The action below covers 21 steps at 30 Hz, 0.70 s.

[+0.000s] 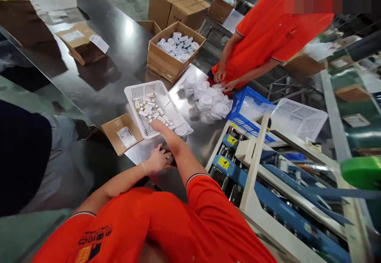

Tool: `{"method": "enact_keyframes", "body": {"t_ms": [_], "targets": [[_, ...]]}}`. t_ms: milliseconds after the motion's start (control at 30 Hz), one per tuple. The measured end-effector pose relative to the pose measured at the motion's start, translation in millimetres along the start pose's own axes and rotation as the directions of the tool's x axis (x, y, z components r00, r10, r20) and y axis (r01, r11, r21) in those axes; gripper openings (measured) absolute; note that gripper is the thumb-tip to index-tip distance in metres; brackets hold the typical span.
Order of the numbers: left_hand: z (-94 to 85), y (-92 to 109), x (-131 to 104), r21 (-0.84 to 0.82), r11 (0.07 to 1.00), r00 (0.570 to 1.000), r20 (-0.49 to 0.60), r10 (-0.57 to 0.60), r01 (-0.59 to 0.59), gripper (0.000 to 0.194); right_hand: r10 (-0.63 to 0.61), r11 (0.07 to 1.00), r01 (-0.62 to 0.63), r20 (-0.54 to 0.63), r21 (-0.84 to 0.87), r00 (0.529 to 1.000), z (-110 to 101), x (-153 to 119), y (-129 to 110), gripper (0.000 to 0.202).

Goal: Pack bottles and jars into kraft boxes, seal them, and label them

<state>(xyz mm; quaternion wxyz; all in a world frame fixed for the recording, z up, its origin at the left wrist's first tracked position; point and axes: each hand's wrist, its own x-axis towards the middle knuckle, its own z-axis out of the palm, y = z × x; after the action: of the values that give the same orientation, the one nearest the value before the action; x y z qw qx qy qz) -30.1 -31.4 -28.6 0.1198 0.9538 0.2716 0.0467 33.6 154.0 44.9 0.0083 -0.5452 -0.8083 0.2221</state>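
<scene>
A white perforated basket (128, 95) stands on the metal table and holds many small white-and-gold packets (148, 106). My right hand (156, 125) reaches over its near side and touches the packets; its fingertips are hidden among them. Nearer my body, just outside the basket, my left hand (158, 159) is low over the table edge. Its fingers are curled round something small and dark, too small to make out. A clear bag with a round white item (182, 129) lies against the basket's right side. A flattened cardboard piece (114, 130) with a label is at its left.
An open carton (162, 62) of white round items stands behind the basket. Across the table, a person in orange (264, 33) handles bagged white rolls (208, 98). At right are a blue crate (242, 124), another white basket (320, 116) and a roller machine (268, 199).
</scene>
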Motion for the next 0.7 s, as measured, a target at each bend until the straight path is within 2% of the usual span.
{"method": "enact_keyframes", "body": {"t_ms": [100, 200, 233, 300, 367, 433, 500, 633, 700], "targets": [[-2.4, 0.1, 0.8, -0.026, 1.000, 1.000, 0.023, 0.009, -0.008, 0.028, 0.066, 0.995, -0.066, -0.010, -0.072, 0.998, -32.1, -35.2, 16.2, 0.029], [-5.3, 1.8, 1.0, -0.019, 1.000, 1.000, 0.022, -0.014, 0.014, 0.027, 0.146, 0.982, -0.157, -0.104, -0.102, 0.984, -54.2, -112.6, 34.7, 0.035], [-6.3, 2.5, 1.1, -0.016, 1.000, 1.000, 0.020, -0.021, 0.022, 0.028, 0.178, 0.975, -0.189, -0.102, -0.114, 0.979, -54.4, -143.4, 38.3, 0.033], [-8.3, 3.1, 1.4, -0.010, 1.000, 0.999, 0.019, -0.026, 0.026, 0.032, 0.260, 0.954, -0.259, -0.017, -0.148, 0.966, -42.4, -199.3, 38.9, 0.029], [-10.4, 2.5, 2.2, 0.003, 1.000, 0.999, 0.033, -0.016, 0.016, 0.034, 0.354, 0.925, -0.340, 0.059, -0.169, 0.933, -19.1, -235.1, 31.5, 0.027], [-12.3, 0.9, 3.4, 0.021, 1.000, 0.998, 0.062, -0.004, 0.003, 0.032, 0.425, 0.901, -0.411, 0.094, -0.135, 0.900, 5.8, -246.4, 21.6, 0.029], [-13.6, -0.9, 4.5, 0.042, 0.999, 0.997, 0.079, 0.000, -0.004, 0.030, 0.463, 0.886, -0.457, 0.102, -0.072, 0.881, 24.3, -240.8, 15.6, 0.030], [-14.6, -3.3, 3.9, 0.061, 0.998, 0.998, 0.060, 0.021, -0.025, 0.030, 0.492, 0.869, -0.494, 0.081, 0.011, 0.867, 41.2, -220.4, 19.5, 0.027], [-14.9, -4.2, 2.9, 0.061, 0.998, 0.998, 0.061, 0.030, -0.033, 0.031, 0.474, 0.878, -0.476, 0.038, 0.052, 0.880, 45.9, -213.0, 24.0, 0.023]]}}
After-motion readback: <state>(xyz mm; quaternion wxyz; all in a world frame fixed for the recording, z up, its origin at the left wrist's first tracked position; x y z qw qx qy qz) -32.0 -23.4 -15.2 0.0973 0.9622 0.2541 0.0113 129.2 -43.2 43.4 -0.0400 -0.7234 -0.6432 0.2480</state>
